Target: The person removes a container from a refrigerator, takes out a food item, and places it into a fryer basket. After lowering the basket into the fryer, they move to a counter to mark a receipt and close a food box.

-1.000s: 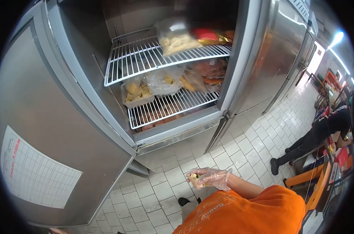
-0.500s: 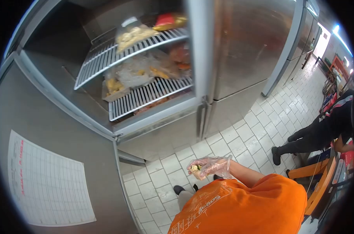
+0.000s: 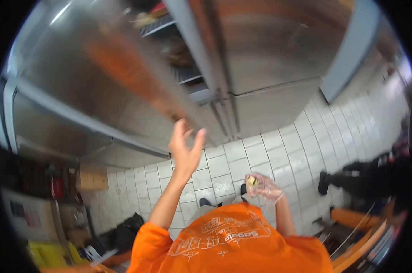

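My left hand [image 3: 187, 148] is bare, its fingers apart, at the lower edge of the steel fridge door [image 3: 124, 86]. That door stands partly open, and a narrow gap shows the wire shelf [image 3: 158, 25] with bagged food on it. In a clear plastic glove, my right hand [image 3: 266, 187] is closed around a small pale and green food item [image 3: 252, 181], low in front of my orange shirt. What the food is cannot be made out.
More steel fridge doors [image 3: 274, 50] stand to the right. A person in dark clothes [image 3: 367, 177] is at the right, near an orange frame [image 3: 356, 218]. A cardboard box [image 3: 93, 176] and black bags [image 3: 128, 230] lie at the lower left.
The fridge door has swung most of the way over the shelves. My left hand has come into view at the door. My right hand still holds the food and appears farther right.
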Tool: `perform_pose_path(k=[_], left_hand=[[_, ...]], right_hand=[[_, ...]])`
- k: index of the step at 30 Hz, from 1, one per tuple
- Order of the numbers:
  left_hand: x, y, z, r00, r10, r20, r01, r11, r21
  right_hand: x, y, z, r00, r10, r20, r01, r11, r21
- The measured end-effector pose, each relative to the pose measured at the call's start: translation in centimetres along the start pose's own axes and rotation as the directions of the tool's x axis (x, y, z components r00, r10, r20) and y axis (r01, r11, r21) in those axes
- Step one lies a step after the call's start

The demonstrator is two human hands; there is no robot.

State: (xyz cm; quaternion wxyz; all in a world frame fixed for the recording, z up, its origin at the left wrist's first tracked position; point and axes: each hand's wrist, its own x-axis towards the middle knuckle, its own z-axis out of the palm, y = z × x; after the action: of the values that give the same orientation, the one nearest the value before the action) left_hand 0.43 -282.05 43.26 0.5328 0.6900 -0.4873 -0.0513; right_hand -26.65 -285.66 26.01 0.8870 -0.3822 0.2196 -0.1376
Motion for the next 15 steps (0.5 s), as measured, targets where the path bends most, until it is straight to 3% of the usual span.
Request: perform_pose_path(k=[1, 2, 3, 5, 7, 9, 12, 13, 15], left_hand=[[1.6, 0.2, 1.0, 0.999, 0.039, 0.019, -0.037, 0.996, -0.084], [2.7, -0.5, 1.1, 0.990, 0.123, 0.071, -0.128, 0.990, 0.066], [1.6, 1.3, 1.1, 0.990, 0.114, 0.081, -0.115, 0.993, 0.009], [-0.1, -1.2, -0.6, 0.974, 0.194, 0.113, -0.203, 0.977, 0.072], [-4.7, -2.3, -3.6, 0.992, 0.067, 0.109, -0.075, 0.995, 0.067], [-10.2, -4.1, -9.0, 0.981, -0.191, 0.028, 0.190, 0.981, 0.026], [-20.5, -13.2, -20.1, 0.801, -0.549, -0.241, 0.514, 0.835, -0.195], [-23.2, -15.7, -22.9, 0.695, -0.628, -0.350, 0.577, 0.778, -0.249], [-30.7, -20.1, -27.4, 0.482, -0.656, -0.581, 0.580, 0.736, -0.350]], right_hand=[[0.6, 0.2, 0.3, 0.999, 0.034, 0.012, -0.035, 0.999, 0.011], [1.7, 0.4, 0.9, 0.994, 0.093, 0.050, -0.094, 0.996, 0.011], [2.0, 0.7, 1.7, 0.975, 0.151, 0.165, -0.141, 0.988, -0.070], [5.1, 0.4, 4.7, 0.970, 0.140, 0.198, -0.097, 0.972, -0.212], [6.5, 0.0, 8.2, 0.928, 0.249, 0.277, -0.160, 0.938, -0.306], [8.4, 1.4, 11.5, 0.922, 0.263, 0.285, -0.117, 0.890, -0.441], [16.6, 8.2, 21.3, 0.802, 0.387, 0.455, -0.146, 0.866, -0.479], [19.0, 9.0, 25.5, 0.785, 0.454, 0.421, -0.250, 0.855, -0.454], [24.3, 13.2, 31.4, 0.606, 0.518, 0.604, -0.374, 0.855, -0.359]])
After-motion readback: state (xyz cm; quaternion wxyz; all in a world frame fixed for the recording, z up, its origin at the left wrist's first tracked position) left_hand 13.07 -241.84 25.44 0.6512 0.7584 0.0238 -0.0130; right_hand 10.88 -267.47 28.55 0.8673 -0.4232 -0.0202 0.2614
